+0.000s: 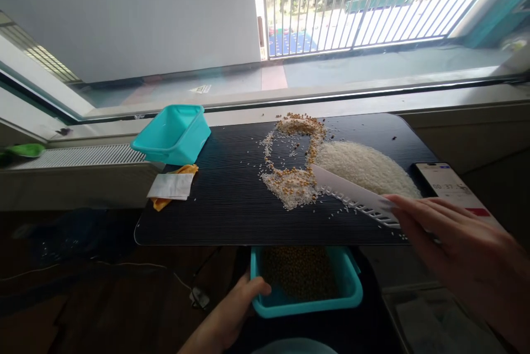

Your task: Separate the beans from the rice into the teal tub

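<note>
My left hand (pixel 240 307) is closed on the left rim of a turquoise plastic basin (pixel 308 306), thumb over the edge. Below the table's front edge, this basin holds many small brownish beans (pixel 298 274). My right hand (pixel 451 232) grips a white flat plastic strip with a slotted edge (pixel 356 193). The strip's far end touches the grains on the tabletop, between a mixed patch of rice and yellowish beans (pixel 292 185) and a large heap of white rice (pixel 364 163). More beans and rice (pixel 300 123) lie farther back, joined to the front patch by thin trails.
Another turquoise basin (pixel 174 133) stands at the black table's (pixel 223 210) back left corner. Near it lie a white tissue pack (pixel 170 186) and a yellow cloth (pixel 160 204). A phone showing a timer (pixel 455 188) rests at the right edge. Behind is a window.
</note>
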`<act>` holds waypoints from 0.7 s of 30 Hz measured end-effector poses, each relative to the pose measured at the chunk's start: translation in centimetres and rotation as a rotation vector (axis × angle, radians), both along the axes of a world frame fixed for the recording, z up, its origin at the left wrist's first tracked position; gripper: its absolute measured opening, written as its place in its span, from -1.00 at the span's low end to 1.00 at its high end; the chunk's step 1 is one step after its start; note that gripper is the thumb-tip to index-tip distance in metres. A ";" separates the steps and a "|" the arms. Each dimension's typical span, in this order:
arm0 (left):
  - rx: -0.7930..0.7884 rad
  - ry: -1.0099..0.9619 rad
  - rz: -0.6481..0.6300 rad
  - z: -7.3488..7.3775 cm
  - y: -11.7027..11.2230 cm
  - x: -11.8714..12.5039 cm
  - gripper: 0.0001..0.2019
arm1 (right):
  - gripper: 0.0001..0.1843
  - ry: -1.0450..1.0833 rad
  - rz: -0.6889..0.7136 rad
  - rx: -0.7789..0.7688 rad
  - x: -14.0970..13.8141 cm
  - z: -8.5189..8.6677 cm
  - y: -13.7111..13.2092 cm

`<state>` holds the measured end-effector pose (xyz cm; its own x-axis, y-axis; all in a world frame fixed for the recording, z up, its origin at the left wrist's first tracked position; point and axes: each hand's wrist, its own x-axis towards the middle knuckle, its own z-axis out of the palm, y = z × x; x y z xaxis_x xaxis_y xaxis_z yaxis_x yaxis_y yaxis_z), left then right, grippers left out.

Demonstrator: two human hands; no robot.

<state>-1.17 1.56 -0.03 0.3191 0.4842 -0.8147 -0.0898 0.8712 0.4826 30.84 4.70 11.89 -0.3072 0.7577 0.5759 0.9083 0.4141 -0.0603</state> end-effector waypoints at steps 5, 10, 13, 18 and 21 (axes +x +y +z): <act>-0.006 0.033 0.021 -0.4 -0.4 0.3 -0.64 | -0.76 0.065 0.017 -0.121 -0.2 -0.6 0.2; -0.009 0.065 0.010 0.0 -0.4 0.6 -0.67 | -0.76 0.118 0.009 -0.090 0.4 -1.0 -0.5; 0.015 0.040 0.013 0.2 -0.3 0.7 -0.73 | -0.75 0.114 -0.015 -0.084 0.7 -1.2 -0.6; -0.013 0.026 0.026 0.3 -0.3 0.8 -0.74 | -0.74 0.108 0.029 -0.138 0.4 -1.4 -0.7; -0.027 0.032 0.041 0.7 -0.2 1.0 -0.75 | -0.74 0.105 0.050 -0.160 0.5 -1.6 -1.3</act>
